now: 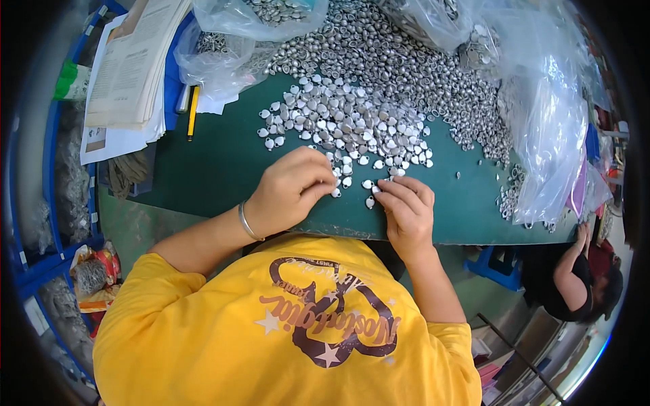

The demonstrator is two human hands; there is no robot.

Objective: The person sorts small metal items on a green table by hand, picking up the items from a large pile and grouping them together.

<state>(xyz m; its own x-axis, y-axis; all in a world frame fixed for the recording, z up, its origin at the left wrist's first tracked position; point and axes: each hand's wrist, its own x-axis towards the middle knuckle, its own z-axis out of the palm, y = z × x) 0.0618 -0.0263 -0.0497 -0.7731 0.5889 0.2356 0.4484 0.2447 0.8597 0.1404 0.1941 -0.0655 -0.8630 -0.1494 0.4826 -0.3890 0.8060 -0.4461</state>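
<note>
Head view: silvery heart-shaped pieces (352,122) heaped mid-table, a few loose between hands. Left hand (292,187) curled at heap's near fringe, right hand (410,213) at loose pieces; whether either pinches one, cannot tell. Apparently piece-by-piece handling; calls for light fingertip control. Mostly open green tabletop (467,210) rightward; front edge close by wrists.

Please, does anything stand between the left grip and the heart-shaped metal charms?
Nothing visible does: the left grip is at the near edge of the heart-shaped metal charms, which lie on the green tabletop.
</note>
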